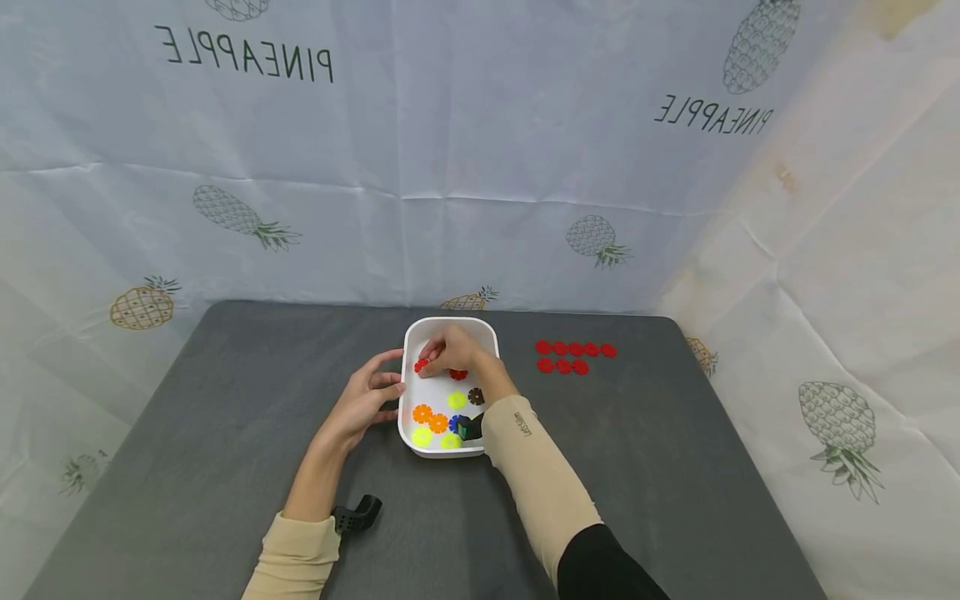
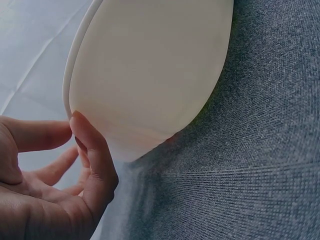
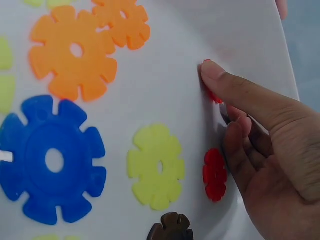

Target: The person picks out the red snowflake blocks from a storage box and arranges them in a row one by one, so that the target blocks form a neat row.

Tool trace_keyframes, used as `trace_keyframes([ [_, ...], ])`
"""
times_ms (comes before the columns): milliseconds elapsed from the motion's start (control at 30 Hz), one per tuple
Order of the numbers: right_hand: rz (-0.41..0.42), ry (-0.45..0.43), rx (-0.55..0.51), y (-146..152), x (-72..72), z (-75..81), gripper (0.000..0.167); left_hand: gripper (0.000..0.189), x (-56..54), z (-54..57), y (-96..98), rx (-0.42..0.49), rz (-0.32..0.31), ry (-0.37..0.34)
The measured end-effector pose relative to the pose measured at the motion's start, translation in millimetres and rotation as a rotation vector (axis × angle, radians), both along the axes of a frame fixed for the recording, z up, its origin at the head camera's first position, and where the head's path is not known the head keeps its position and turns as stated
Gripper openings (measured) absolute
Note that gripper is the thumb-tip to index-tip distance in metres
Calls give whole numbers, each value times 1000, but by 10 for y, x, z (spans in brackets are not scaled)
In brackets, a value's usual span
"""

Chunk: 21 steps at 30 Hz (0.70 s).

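In the head view my right hand (image 1: 453,348) reaches into the white tray (image 1: 402,417). Its thumb and fingers pinch a red notched disc (image 1: 421,366), partly covered by the thumb in the right wrist view. Another red disc (image 3: 215,175) lies beneath that hand, near a yellow-green disc (image 3: 156,167). My left hand (image 1: 362,400) is at the tray's left side, gripping the rim between thumb and curled fingers; the left wrist view shows the fingertips at the tray edge (image 2: 67,75).
Inside the tray also lie orange discs (image 3: 72,52), a blue disc (image 3: 77,160), dark brown discs (image 1: 476,397) and more yellow-green ones (image 1: 422,437). Right of the tray, two rows of red discs (image 1: 575,349) lie on the grey table (image 1: 637,467). A pineapple-print cloth (image 1: 480,125) hangs behind.
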State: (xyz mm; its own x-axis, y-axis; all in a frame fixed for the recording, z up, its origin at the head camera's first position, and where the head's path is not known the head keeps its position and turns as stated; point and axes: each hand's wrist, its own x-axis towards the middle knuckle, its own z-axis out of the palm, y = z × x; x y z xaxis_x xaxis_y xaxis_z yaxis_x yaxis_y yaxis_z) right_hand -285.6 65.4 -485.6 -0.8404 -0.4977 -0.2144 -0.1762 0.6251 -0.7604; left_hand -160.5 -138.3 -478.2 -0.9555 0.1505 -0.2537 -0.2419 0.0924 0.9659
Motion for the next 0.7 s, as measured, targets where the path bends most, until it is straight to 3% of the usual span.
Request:
trace_keyframes([
  [467, -9, -16, -48, 7, 37, 35, 19, 63, -1, -6, 10, -5, 11, 0],
  [700, -2, -97, -148, 29, 3, 99, 23, 63, -7, -7, 6, -7, 11, 2],
])
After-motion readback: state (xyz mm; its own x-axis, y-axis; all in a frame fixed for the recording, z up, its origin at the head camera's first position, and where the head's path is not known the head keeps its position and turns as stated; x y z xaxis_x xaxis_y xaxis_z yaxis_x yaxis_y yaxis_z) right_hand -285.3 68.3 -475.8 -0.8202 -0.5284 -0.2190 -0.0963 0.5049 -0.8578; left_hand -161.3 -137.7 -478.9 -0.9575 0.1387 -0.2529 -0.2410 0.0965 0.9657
